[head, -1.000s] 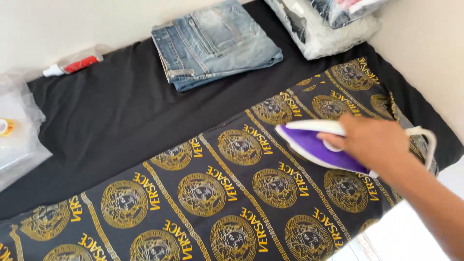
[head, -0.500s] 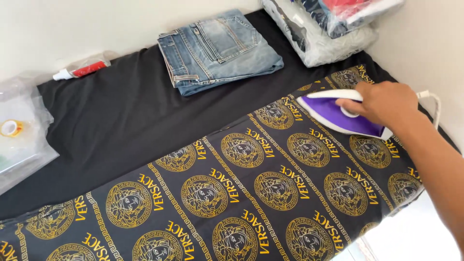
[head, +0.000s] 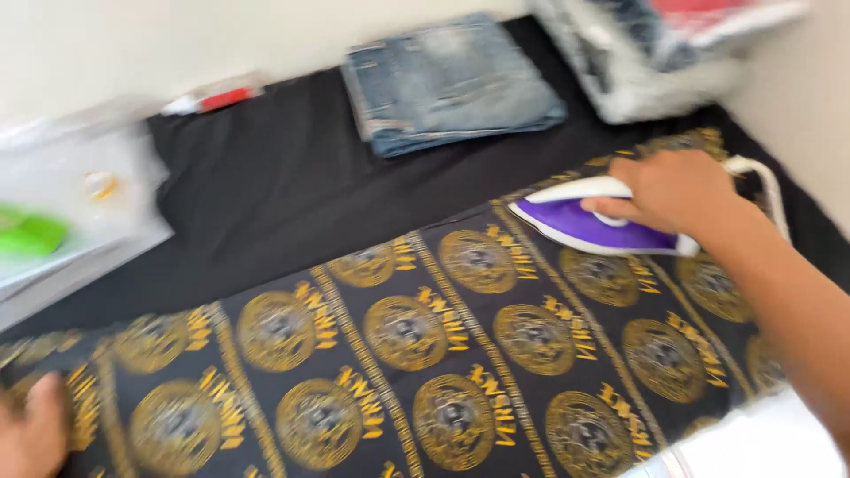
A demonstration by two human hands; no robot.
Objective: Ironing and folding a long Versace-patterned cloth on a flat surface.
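Right hand [head: 675, 189] gripped the purple-and-white iron [head: 595, 221] on the far right of the black-and-gold patterned cloth [head: 460, 354]; left hand [head: 31, 434] pressed flat on its near-left corner, fingers spread.

Bright daylight, heavy motion blur throughout

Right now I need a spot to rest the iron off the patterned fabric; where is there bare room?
The widest free patch is the plain black cloth between the folded blue jeans, the clear plastic bag and the black-and-gold printed fabric. The far right corner is crowded: right hand on the purple-and-white iron, its white cord, and bagged clothes.
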